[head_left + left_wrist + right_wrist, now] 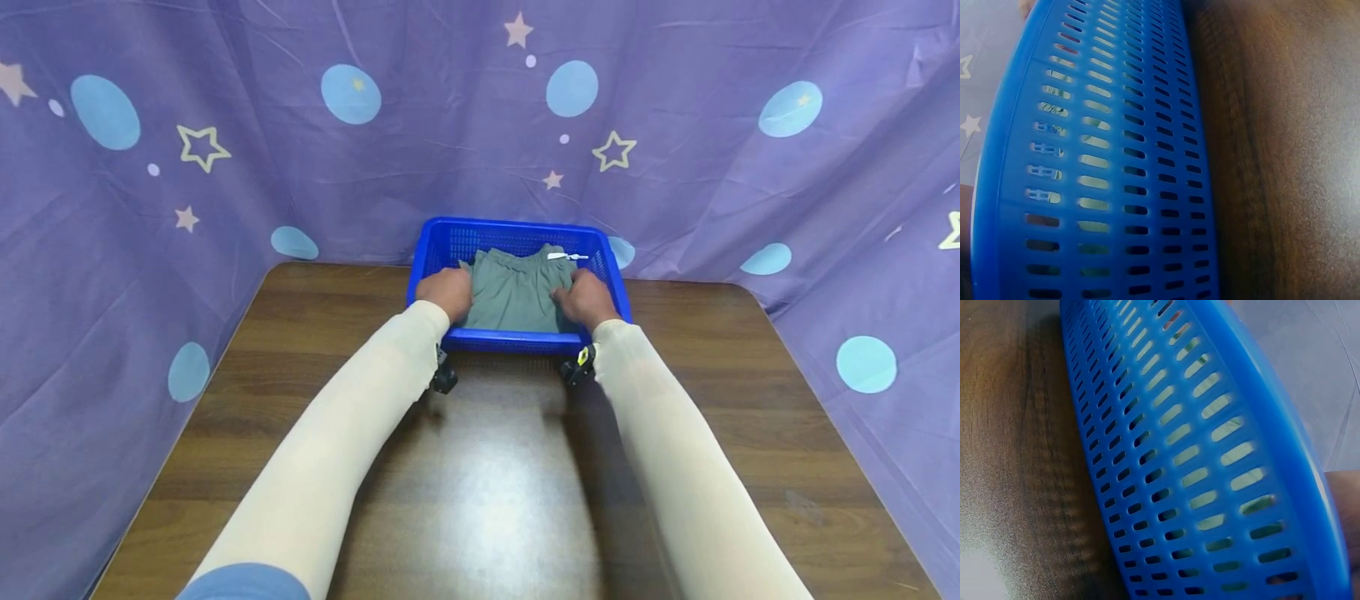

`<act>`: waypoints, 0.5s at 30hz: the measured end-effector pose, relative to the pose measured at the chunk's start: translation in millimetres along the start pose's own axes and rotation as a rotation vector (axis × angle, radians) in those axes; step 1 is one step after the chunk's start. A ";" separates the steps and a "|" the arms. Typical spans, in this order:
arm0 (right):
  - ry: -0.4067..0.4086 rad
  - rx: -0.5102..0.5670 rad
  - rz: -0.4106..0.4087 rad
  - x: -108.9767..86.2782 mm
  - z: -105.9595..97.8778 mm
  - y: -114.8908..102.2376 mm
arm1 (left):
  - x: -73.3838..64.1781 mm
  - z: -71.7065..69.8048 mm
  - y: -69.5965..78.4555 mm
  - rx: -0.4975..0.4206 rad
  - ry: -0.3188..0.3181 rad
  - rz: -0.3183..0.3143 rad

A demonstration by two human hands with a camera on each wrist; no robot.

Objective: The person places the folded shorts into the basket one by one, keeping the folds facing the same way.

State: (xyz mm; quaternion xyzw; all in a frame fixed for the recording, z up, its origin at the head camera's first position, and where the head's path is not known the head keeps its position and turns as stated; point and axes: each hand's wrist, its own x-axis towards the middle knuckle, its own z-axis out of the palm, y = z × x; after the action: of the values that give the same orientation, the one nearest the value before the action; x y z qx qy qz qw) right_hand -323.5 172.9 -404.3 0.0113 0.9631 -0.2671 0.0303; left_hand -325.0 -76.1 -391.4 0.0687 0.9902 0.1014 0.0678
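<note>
Grey-green shorts [517,292] with a gathered waistband lie inside a blue plastic basket [517,337], a white tag near the waistband's right end. My left hand [447,292] reaches over the basket's front left and grips the left side of the shorts, its fingertips hidden. On the other side, my right hand [588,300] pinches the right edge, with the thumb lying on the cloth. Both wrist views mostly show the basket's slotted front wall [1110,156], with pale cloth glimpsed through the slots; only slivers of hand appear beyond the rim [1285,431].
The basket stands at the far edge of a brown wooden table [337,333]. Right behind it hangs a purple curtain [465,125] with stars and blue ovals, which also runs along both sides. Small black wrist cameras hang below each wrist, near the basket's front wall.
</note>
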 end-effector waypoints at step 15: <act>0.085 0.022 0.028 -2.8 1.7 5.7 | -7.2 13.2 0.2 -0.065 0.127 -0.009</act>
State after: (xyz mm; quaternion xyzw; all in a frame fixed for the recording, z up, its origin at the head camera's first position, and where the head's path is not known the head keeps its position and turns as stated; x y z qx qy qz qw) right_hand -320.5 176.9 -408.5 0.0365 0.9603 -0.2766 -0.0068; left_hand -315.9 -74.4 -403.3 0.0556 0.9890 0.1372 0.0074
